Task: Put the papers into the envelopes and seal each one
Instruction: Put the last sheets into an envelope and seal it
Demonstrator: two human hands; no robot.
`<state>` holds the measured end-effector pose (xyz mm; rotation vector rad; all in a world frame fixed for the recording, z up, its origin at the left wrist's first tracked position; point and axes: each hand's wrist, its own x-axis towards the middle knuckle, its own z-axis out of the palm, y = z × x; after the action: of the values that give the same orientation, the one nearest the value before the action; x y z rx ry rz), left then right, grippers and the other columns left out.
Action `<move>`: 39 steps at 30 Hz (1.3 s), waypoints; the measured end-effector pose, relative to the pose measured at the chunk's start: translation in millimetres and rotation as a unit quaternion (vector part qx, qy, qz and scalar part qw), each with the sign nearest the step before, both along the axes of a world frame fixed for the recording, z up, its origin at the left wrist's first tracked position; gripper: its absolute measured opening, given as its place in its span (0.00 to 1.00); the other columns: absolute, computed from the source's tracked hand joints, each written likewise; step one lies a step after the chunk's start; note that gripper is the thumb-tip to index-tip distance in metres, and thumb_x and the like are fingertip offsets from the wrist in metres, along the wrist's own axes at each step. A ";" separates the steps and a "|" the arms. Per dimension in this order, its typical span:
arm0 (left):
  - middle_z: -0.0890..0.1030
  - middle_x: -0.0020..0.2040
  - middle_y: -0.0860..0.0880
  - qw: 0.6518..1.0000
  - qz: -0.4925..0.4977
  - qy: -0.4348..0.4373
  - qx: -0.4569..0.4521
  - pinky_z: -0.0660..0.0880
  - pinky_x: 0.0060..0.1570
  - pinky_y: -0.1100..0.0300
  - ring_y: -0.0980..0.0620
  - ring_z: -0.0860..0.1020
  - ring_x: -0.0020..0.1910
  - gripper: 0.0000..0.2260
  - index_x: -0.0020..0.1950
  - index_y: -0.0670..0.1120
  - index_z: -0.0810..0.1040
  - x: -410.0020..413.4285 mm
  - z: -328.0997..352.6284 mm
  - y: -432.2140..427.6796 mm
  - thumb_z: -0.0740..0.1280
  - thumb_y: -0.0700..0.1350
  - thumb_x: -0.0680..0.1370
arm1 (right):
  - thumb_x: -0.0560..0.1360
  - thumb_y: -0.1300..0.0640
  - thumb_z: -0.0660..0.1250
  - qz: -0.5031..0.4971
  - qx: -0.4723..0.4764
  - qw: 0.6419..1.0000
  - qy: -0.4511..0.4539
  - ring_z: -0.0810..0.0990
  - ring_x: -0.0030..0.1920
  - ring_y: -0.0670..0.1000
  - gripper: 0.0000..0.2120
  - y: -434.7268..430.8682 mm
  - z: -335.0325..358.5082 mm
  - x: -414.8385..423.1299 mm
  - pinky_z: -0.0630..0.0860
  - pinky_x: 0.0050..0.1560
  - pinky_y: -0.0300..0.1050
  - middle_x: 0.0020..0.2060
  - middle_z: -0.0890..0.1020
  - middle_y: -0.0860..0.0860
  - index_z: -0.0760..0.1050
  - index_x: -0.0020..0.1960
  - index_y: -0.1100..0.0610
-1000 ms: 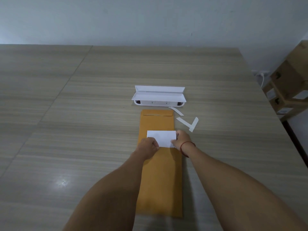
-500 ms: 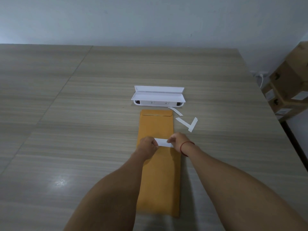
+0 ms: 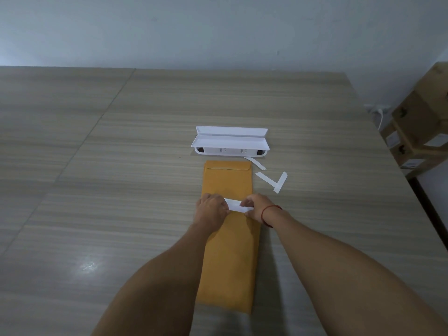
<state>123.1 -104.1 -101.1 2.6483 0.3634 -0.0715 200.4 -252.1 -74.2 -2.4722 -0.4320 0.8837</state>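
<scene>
Folded down since a second earlier, the white paper had shrunk from a broad rectangle to a narrow strip. The left grip and right grip pinched its ends with curled fingers, holding it on the brown envelope, which lay lengthwise on the desk.

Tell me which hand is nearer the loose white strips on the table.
Right. The right hand pinches the right end of the folded paper, with the white strips just beyond it; the left hand grips the left end, farther away.
</scene>
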 end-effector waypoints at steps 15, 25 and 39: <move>0.79 0.53 0.54 0.998 0.011 0.042 -0.044 0.57 0.55 0.59 0.54 0.75 0.56 0.03 0.48 0.49 0.77 -3.3 5.5 0.1 0.64 0.46 0.78 | 0.77 0.58 0.67 0.042 -0.043 0.998 0.021 0.78 0.59 0.54 0.11 8.2 -6.7 2.5 0.74 0.64 0.48 0.58 0.80 0.53 0.79 0.59 0.57; 0.75 0.63 0.50 0.999 0.020 0.033 -0.021 0.69 0.63 0.56 0.49 0.72 0.65 0.26 0.65 0.47 0.72 -7.0 -2.4 8.3 0.74 0.53 0.71 | 0.75 0.58 0.68 -0.110 -0.007 0.993 -0.051 0.79 0.56 0.53 0.10 0.9 -23.5 3.8 0.77 0.59 0.49 0.55 0.81 0.51 0.77 0.57 0.54; 0.48 0.80 0.50 0.986 0.022 0.165 -0.009 0.62 0.74 0.50 0.51 0.50 0.79 0.39 0.79 0.47 0.51 -15.0 -22.2 2.4 0.66 0.59 0.75 | 0.74 0.57 0.70 -0.204 0.038 0.978 -0.006 0.80 0.55 0.53 0.08 14.5 -44.4 -3.5 0.78 0.58 0.49 0.54 0.82 0.51 0.79 0.53 0.53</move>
<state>108.1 -101.7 -123.3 2.6065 0.5258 -0.5017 196.8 -237.6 -118.6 -2.3725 0.0417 0.6676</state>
